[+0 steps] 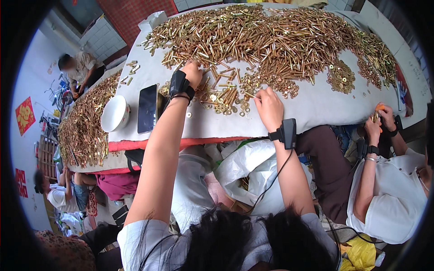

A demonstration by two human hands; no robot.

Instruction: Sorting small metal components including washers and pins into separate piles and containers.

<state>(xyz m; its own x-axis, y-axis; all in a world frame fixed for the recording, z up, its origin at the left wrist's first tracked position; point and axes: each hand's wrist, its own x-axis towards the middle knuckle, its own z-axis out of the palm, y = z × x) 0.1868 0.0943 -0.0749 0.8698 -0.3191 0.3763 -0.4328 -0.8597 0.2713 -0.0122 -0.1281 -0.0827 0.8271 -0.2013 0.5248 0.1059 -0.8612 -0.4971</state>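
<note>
A long heap of brass-coloured bolts covers the far side of the pale table. My left hand reaches to the heap's near edge, its fingers curled down among the bolts; whatever they pinch is hidden. Closer to me, my right hand pinches a thin bolt that sticks out to the left from the fingertips. Between the hands lie a small group of loose bolts and scattered washers. Both wrists wear dark strapped devices.
Left of my left forearm are a dark phone-like tablet and a white bowl. Piles of washers lie at the right. A co-worker's hands hold parts on the right. White plastic bags hang below the table edge.
</note>
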